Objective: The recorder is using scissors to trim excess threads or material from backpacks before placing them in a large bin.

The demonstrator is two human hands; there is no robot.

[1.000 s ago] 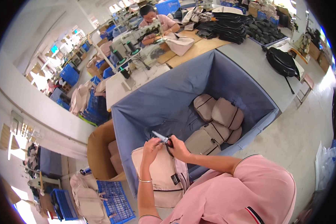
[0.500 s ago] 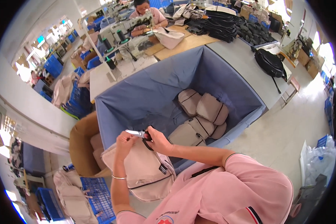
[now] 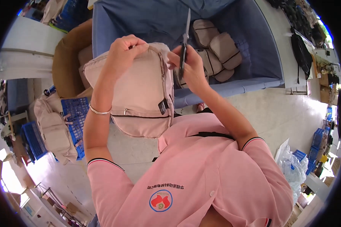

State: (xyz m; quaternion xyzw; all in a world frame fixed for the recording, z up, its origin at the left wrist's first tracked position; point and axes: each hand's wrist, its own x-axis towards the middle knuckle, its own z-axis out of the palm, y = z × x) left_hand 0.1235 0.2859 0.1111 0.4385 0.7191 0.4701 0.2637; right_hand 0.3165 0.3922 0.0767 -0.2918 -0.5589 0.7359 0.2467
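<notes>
Left hand (image 3: pixel 122 53) tight on the far edge of a pink bag (image 3: pixel 136 87), right hand (image 3: pixel 192 65) around black-handled scissors (image 3: pixel 185 38).

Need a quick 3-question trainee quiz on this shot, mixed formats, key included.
1. Which hand holds the scissors, and which is on the pale pink bag?
2. True or false: the scissor blades are cutting into that bag.
3. The blue bin contains: A) thread spools, B) pale pouches, C) black shoes.

Key: 1. Right hand scissors, left hand bag. 2. False; blades are clear of it. 3. B.
</notes>
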